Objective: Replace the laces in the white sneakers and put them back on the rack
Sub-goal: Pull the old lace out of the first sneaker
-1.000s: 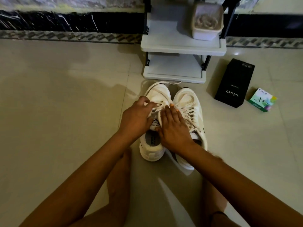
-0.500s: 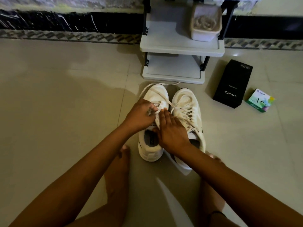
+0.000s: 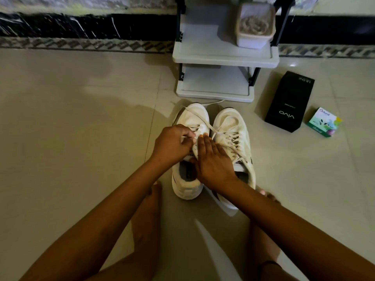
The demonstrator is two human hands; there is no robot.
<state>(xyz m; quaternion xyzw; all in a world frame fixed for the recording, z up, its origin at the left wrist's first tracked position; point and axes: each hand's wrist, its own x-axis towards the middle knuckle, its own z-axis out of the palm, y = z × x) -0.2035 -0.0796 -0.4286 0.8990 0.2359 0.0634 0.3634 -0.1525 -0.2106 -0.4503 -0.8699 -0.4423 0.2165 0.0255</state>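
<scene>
1. The tiled floor (image 3: 71, 138) carries everything; a dark patterned skirting runs along the wall at the far edge.
2. A pale rack (image 3: 223, 59) with dark posts stands against that wall. Two of its shelves show. The lower one holds nothing that can be seen.
3. The white sneakers stand side by side on the floor just in front of the rack, toes toward it and not on any shelf. The left sneaker (image 3: 194, 118) has its mouth open, showing a dark insole. The right sneaker (image 3: 229, 122) is laced in crossed rows.
4. The hands meet over the left sneaker's tongue. The left hand (image 3: 172, 145) has its fingers curled and pinches the lace at the eyelets. The right hand (image 3: 213, 161) lies flat beside it, fingers straight and pressing down on the tongue.
5. A black box (image 3: 289, 102) lies closed on the floor, right of the rack, with "vivo" printed on it.
6. A pale tub (image 3: 254, 27) sits on the right end of the upper shelf. It holds pale coiled stuff, too blurred to name.
7. A small green box (image 3: 323, 122) lies closed, just right of the black box.
8. The lace (image 3: 199, 118) runs slack across the left sneaker's toe, and one end trails onto the floor by the rack's base.
</scene>
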